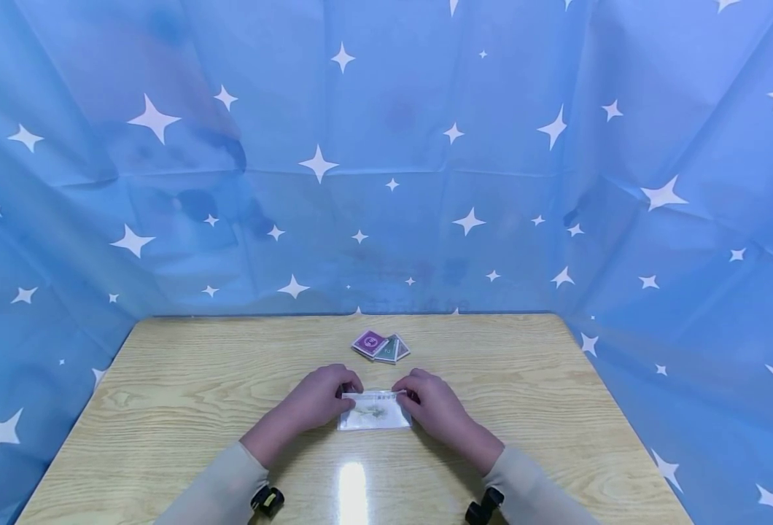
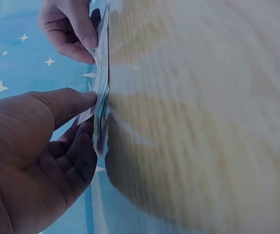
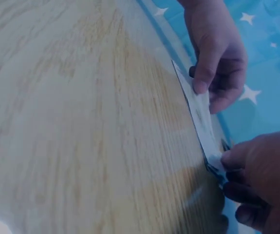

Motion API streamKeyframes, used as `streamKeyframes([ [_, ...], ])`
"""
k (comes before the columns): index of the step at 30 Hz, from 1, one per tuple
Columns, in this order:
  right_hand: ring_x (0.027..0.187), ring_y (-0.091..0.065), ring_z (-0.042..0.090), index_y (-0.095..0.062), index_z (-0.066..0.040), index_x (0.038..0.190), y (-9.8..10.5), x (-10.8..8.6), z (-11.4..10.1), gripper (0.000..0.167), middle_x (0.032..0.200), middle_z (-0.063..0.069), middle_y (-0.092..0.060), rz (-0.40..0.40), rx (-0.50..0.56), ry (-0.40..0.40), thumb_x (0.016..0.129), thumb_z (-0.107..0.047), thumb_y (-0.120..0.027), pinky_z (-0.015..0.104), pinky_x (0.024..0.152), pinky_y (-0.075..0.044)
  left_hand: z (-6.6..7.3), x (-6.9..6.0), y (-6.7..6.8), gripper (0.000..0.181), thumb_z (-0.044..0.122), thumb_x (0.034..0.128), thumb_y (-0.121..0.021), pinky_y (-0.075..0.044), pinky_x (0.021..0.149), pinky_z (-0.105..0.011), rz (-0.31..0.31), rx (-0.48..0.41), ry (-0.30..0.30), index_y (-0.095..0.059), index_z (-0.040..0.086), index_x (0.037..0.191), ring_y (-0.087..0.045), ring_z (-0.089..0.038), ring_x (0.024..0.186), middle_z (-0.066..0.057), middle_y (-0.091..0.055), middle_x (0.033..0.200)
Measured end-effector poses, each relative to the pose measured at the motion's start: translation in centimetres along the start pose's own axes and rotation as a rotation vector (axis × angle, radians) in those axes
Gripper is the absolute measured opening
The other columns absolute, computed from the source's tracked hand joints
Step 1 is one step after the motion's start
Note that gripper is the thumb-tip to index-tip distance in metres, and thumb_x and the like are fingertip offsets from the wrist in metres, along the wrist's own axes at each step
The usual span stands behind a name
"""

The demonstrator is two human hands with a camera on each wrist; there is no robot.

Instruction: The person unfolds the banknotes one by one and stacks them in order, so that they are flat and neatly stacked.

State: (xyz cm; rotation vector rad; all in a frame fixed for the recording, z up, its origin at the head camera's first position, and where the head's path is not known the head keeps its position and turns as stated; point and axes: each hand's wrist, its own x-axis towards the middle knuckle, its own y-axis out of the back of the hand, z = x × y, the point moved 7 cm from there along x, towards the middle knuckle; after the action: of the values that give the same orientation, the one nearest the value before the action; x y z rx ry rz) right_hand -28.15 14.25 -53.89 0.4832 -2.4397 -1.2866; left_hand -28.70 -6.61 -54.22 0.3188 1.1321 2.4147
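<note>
A flat, clear plastic pouch with a white face and a faint greenish picture lies near the middle of the table. My left hand pinches its upper left part, thumb on top and fingers curled at the far edge. At the upper right, my right hand grips it the same way. Seen low from the left wrist, the pouch looks thin and layered at its edge. In the right wrist view its white face slopes slightly between the two hands.
Beyond the hands lie small square packets, a purple one overlapping a green one, with a greyish one at the right. The wood-grain table ends at a blue curtain with white stars.
</note>
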Motion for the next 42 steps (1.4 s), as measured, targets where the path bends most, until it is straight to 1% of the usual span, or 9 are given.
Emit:
streamKeyframes([
  [6, 0.085, -0.059, 0.005, -0.083, -0.018, 0.112, -0.3, 0.0, 0.2, 0.012, 0.100, -0.010, -0.063, -0.014, -0.055, -0.025, 0.103, -0.012, -0.079, 0.029, 0.074, -0.054, 0.0, -0.1, -0.2, 0.016, 0.008, 0.0973, -0.084, -0.053, 0.079, -0.035, -0.004, 0.033, 0.002, -0.080, 0.015, 0.111, -0.057, -0.012, 0.086, 0.005, -0.062, 0.094],
  [8, 0.085, -0.059, 0.005, -0.083, -0.019, 0.112, -0.4, 0.0, 0.3, 0.011, 0.101, -0.010, -0.062, -0.009, -0.057, -0.027, 0.103, -0.013, -0.079, 0.028, 0.074, -0.055, 0.0, -0.1, -0.1, 0.015, 0.008, 0.0971, -0.084, -0.052, 0.079, -0.036, 0.001, 0.041, -0.001, -0.080, 0.015, 0.111, -0.057, -0.012, 0.085, 0.004, -0.062, 0.094],
  [15, 0.083, -0.057, 0.005, -0.083, -0.018, 0.110, -0.3, 0.0, 0.3, 0.009, 0.102, -0.009, -0.061, 0.022, -0.059, 0.009, 0.103, -0.013, -0.080, 0.028, 0.072, -0.054, -0.1, 0.0, -0.1, 0.015, 0.009, 0.0966, -0.084, -0.053, 0.080, -0.036, 0.027, 0.076, -0.013, -0.081, 0.017, 0.109, -0.057, -0.012, 0.087, 0.006, -0.061, 0.095],
  [26, 0.084, -0.058, 0.005, -0.083, -0.019, 0.110, -0.5, 0.0, 0.4, 0.010, 0.102, -0.010, -0.062, 0.012, -0.071, -0.007, 0.103, -0.012, -0.080, 0.028, 0.073, -0.054, -0.3, 0.0, -0.2, 0.015, 0.010, 0.0976, -0.084, -0.054, 0.082, -0.037, 0.018, 0.079, -0.017, -0.081, 0.017, 0.111, -0.057, -0.012, 0.088, 0.006, -0.061, 0.097],
  [34, 0.083, -0.057, 0.005, -0.083, -0.020, 0.111, -0.3, 0.0, 0.5, 0.010, 0.102, -0.011, -0.061, 0.018, -0.042, -0.017, 0.103, -0.014, -0.080, 0.027, 0.072, -0.053, -0.2, -0.1, 0.0, 0.014, 0.011, 0.0979, -0.083, -0.054, 0.082, -0.038, 0.024, 0.070, -0.014, -0.080, 0.015, 0.111, -0.058, -0.013, 0.088, 0.004, -0.062, 0.097],
  [37, 0.082, -0.056, 0.005, -0.083, -0.019, 0.110, 0.0, 0.0, 0.4, 0.009, 0.100, -0.012, -0.061, 0.036, -0.007, -0.012, 0.103, -0.013, -0.080, 0.026, 0.071, -0.053, -0.2, -0.1, 0.2, 0.015, 0.012, 0.0978, -0.083, -0.054, 0.082, -0.037, 0.040, 0.066, -0.008, -0.080, 0.015, 0.112, -0.058, -0.013, 0.088, 0.004, -0.062, 0.096],
  [42, 0.080, -0.056, 0.006, -0.082, -0.015, 0.105, 0.6, 0.4, 0.2, 0.003, 0.095, -0.011, -0.061, 0.064, 0.046, -0.013, 0.103, -0.014, -0.080, 0.027, 0.069, -0.053, 0.0, 0.1, 1.0, 0.014, 0.010, 0.0988, -0.080, -0.057, 0.083, -0.037, 0.083, 0.045, -0.004, -0.080, 0.014, 0.112, -0.061, -0.011, 0.088, 0.006, -0.064, 0.095],
])
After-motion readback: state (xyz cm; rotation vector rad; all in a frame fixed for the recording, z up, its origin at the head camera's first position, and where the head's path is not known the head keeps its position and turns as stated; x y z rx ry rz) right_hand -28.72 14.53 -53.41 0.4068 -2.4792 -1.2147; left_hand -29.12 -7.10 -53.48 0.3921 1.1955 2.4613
